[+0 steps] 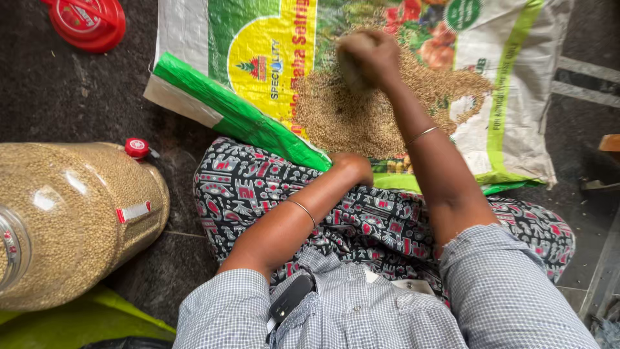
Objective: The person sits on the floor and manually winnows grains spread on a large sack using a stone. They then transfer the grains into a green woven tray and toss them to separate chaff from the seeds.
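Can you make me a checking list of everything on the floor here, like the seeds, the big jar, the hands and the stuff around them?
Surface: dark floor, with a printed woven sack spread flat on it.
Job's things: a pile of small brown grain lies on the sack.
Clutter: a big clear jar full of grain lies on its side; a red lid sits apart.
Grippers: right hand closed in a fist above the grain; left hand rests at the sack's edge, fingers hidden.
Cables: nothing seen.
Surroundings: patterned cloth over the lap; green sheet under the jar.
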